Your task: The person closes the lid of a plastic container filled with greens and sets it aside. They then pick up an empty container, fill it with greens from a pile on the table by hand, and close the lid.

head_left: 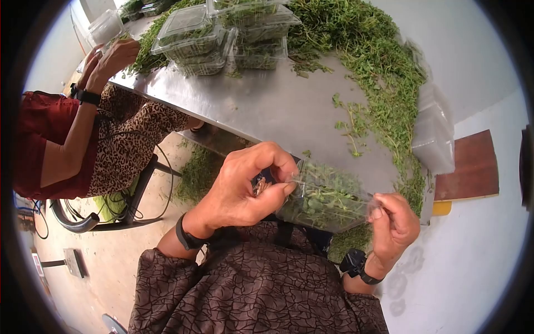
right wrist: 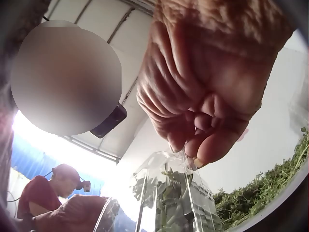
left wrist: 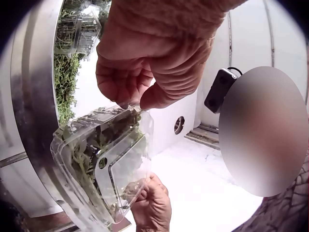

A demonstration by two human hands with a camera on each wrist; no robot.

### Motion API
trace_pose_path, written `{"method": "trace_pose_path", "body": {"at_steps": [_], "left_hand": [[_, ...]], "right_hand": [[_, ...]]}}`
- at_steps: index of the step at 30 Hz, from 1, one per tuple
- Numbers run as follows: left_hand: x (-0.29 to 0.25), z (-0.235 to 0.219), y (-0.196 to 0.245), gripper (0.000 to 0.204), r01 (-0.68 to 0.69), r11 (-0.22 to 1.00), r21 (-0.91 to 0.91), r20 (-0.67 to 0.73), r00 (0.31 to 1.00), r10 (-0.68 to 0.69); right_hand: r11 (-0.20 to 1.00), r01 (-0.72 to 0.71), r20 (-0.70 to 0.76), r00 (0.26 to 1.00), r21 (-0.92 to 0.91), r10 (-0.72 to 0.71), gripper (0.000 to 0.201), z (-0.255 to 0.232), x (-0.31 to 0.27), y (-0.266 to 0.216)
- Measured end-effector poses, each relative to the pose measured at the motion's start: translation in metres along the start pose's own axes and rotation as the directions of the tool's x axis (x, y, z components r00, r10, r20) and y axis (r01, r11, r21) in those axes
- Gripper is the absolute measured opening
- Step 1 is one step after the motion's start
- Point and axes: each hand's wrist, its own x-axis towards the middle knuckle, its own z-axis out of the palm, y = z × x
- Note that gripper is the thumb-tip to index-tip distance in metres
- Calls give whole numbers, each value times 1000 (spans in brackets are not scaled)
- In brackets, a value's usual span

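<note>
Second person: at the far left a person in a red top [head_left: 33, 145] sits at the table edge, both hands raised around a clear tub [head_left: 105, 26]; what those hands do with it is too small to tell.
Stacked packs: filled clamshell packs [head_left: 222, 36] stand in a pile on the steel table [head_left: 267, 106], near its far edge.
Left hand: the left hand [head_left: 245, 186] curls its thumb and fingers round the left end of the clear clamshell box [head_left: 325, 197], pinching the rim where lid meets tray.
Box: the clamshell is held in the air between both hands, just in front of the table edge and above the person's lap; it is full of green herb sprigs [left wrist: 89, 150] and lies tilted.
Lid: from the left wrist view it looks folded over the tray, though whether the rim is fully snapped cannot be told.
Right hand: the right hand [head_left: 395, 225] pinches the right end of the box between thumb and bent fingers.
Loose herbs: a heap of cut greens [head_left: 378, 61] runs along the right side of the table.
Step in hand: most likely closing a filled pack.
Next move: probably calls for firm pressure along the rim while both ends are kept level, so no sprig is trapped in the seam.
</note>
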Motion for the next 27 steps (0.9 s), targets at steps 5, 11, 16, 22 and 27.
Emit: {"method": "trace_pose_path", "body": {"at_steps": [5, 11, 16, 22, 27], "left_hand": [[3, 0, 7, 18, 126, 991, -39, 5, 992, -126], [5, 0, 6, 19, 60, 998, -25, 22, 998, -59], [10, -3, 12, 19, 41, 999, -1, 54, 998, -41], [14, -4, 11, 21, -6, 999, 37, 59, 998, 4], [17, -4, 10, 23, -31, 998, 55, 77, 997, 26]], "right_hand": [[1000, -5, 6, 1000, 29, 5, 22, 3, 0, 1], [999, 38, 19, 999, 10, -39, 25, 2, 2, -2], [991, 124, 12, 992, -57, -124, 27, 2, 5, -5], [982, 166, -11, 986, -95, -168, 26, 3, 8, -8], [978, 177, -33, 983, -110, -182, 26, 2, 7, -5]]}}
